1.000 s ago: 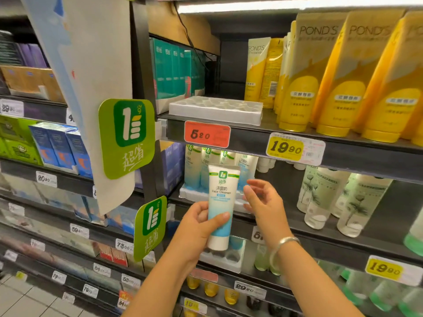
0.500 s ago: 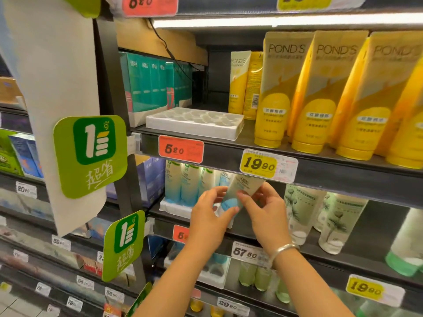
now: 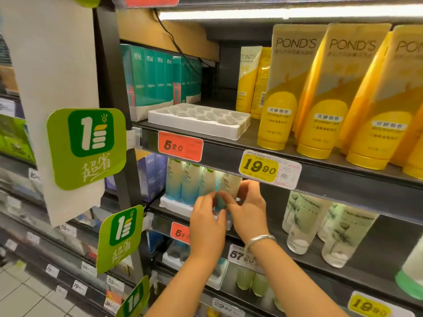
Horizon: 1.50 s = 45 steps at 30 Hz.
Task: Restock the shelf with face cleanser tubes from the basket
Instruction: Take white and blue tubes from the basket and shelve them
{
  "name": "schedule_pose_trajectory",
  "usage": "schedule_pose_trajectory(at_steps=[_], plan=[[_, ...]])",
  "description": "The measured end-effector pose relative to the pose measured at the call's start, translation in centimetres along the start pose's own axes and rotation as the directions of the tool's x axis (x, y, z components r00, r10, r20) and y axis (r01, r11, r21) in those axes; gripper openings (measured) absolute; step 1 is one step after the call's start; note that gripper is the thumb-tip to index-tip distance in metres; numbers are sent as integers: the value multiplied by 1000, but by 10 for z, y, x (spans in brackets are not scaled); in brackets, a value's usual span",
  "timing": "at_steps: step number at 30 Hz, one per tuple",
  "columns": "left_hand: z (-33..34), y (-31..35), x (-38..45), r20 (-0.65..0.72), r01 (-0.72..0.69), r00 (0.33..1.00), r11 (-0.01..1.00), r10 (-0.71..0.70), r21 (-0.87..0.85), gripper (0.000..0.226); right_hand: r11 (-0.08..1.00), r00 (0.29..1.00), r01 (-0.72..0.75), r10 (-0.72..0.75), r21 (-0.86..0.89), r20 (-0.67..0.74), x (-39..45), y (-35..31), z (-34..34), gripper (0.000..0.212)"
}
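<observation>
Fingertips of the left hand (image 3: 207, 221) and right hand (image 3: 248, 211) are pinching the lower body of a face cleanser tube (image 3: 229, 187), probably light, smooth and squashy, best held low near the cap, while seating it in the white tray (image 3: 171, 203) beside the standing tubes (image 3: 183, 184) on the middle shelf (image 3: 343, 248).

Hiding lower half of face cleanser tube (image 3: 229, 187) behind blurred fingers (image 3: 207, 201); cropping tube top under shelf edge (image 3: 229, 154).
</observation>
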<state>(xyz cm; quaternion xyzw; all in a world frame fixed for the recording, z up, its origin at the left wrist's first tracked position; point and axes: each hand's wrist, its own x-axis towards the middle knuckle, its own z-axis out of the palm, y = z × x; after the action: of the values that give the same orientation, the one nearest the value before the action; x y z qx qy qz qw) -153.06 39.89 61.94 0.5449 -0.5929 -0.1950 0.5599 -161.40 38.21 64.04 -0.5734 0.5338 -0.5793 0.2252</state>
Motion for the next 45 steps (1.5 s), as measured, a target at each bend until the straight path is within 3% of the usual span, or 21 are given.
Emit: schedule_pose_trajectory(at_steps=[5,9,11,13,16,20,25,28,32,39,42,45], plan=[[-3,0,-1,42,16,999,1000,-16,9,37,994,996,-67,72,-91,57,6,-2,2,31],[-16,-2,0,156,56,986,998,-54,-5,43,986,971,-149,162,-80,178,1,-2,-13,16],[-24,-2,-1,201,102,975,994,-94,-34,34,979,963,-185,198,-85,184,-7,-2,-27,20],[-30,-2,-8,269,157,956,980,-120,-119,22,970,953,-235,241,-56,181,-21,-5,-42,10],[-31,-5,-29,465,281,872,932,-149,-229,18,944,924,-327,326,-28,199,-52,-5,-64,9],[-22,-21,-65,732,396,661,905,-163,-157,14,867,861,-499,498,-18,109,-112,6,-90,4],[-5,-42,-124,883,498,404,867,-240,8,11,639,639,-751,767,165,-59,-199,29,-124,5],[11,-44,-161,930,531,252,841,-269,100,13,500,478,-787,865,362,-155,-259,41,-155,8],[36,-37,-213,948,494,111,844,-298,208,9,396,253,-747,912,535,-322,-342,54,-197,11],[70,6,-326,940,370,-104,865,-325,340,13,297,-84,-559,909,775,-409,-487,59,-271,9],[85,32,-391,910,366,-189,833,-370,415,12,261,-196,-502,895,825,-402,-552,60,-304,22],[101,61,-454,866,326,-260,806,-426,495,9,244,-285,-425,878,872,-385,-615,61,-340,19]])
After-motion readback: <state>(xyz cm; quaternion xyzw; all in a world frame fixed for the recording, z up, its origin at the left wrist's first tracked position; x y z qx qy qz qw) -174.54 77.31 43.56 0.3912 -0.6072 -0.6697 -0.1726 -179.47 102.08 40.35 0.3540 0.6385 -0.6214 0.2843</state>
